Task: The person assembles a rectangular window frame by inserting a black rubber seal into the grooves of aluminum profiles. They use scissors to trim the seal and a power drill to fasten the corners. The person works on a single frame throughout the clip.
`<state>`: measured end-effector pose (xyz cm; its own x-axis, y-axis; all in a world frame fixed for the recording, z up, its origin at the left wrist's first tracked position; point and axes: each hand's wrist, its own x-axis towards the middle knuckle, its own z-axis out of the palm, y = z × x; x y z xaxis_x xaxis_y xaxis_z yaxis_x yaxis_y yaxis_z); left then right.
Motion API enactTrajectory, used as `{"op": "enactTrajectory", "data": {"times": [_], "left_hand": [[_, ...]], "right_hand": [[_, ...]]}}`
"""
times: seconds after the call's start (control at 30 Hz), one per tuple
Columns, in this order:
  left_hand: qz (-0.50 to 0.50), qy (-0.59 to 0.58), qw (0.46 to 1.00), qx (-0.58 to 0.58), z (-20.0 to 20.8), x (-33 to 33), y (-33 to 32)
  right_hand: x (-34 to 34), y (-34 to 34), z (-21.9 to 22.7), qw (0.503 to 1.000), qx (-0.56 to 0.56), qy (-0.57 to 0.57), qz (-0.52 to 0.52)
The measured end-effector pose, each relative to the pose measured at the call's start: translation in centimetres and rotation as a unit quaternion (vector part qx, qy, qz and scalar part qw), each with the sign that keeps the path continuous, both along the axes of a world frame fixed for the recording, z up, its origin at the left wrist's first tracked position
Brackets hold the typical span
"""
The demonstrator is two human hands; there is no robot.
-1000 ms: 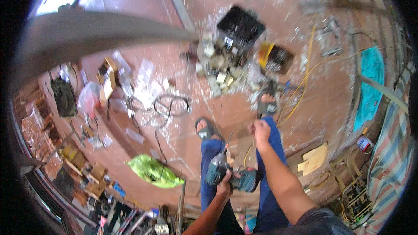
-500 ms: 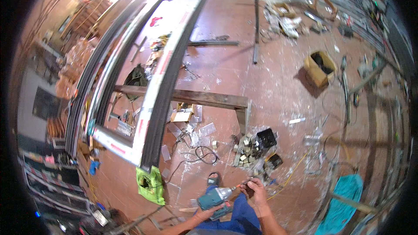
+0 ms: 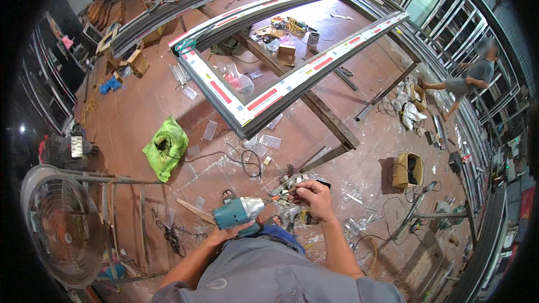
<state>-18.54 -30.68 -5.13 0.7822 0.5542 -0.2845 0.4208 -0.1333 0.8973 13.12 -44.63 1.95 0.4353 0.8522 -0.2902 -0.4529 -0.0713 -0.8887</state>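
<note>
My left hand (image 3: 240, 229) supports a teal and silver power drill (image 3: 233, 213) from below, its nose tilted up to the right. An orange-collared bit (image 3: 274, 197) sticks out of the front. Just beyond the bit, my right hand (image 3: 314, 197) is closed in a pinch with the thumb against the fingers. Something small and dark shows at its fingertips, too small to name. Both hands are held in front of my body, above the littered floor.
A large wrapped metal frame (image 3: 331, 59) rests on a brown beam (image 3: 331, 120) ahead. Nearby lie a green bag (image 3: 167, 147) and a black cable (image 3: 247, 160). A round fan (image 3: 64, 230) stands left, a cardboard box (image 3: 403, 171) right. Another person (image 3: 474, 78) is at far right.
My view has swung, so the frame, bag and box shift across it and my torso shows more. My left hand still holds the drill; the right hand stays by the bit.
</note>
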Motion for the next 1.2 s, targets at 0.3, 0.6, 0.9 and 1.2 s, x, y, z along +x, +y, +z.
{"op": "enactTrajectory", "data": {"times": [0.3, 0.6, 0.9, 1.2], "left_hand": [[0.040, -0.103, 0.993, 0.032, -4.1, -5.5, 2.9], [0.088, -0.215, 0.957, -0.171, -10.8, -7.7, 7.6], [0.194, -0.155, 0.963, -0.103, -4.3, -8.1, 9.7], [0.240, -0.094, 0.955, -0.148, -7.6, -10.3, 9.6]], "right_hand": [[1.1, 8.8, 5.0, 0.942, -0.086, -0.045, 0.322], [-5.6, 13.9, 3.8, 0.980, -0.044, 0.083, 0.175], [0.8, 19.6, 4.7, 0.674, -0.019, -0.738, 0.039], [4.5, 29.0, 4.2, 0.448, -0.022, -0.846, 0.289]]}}
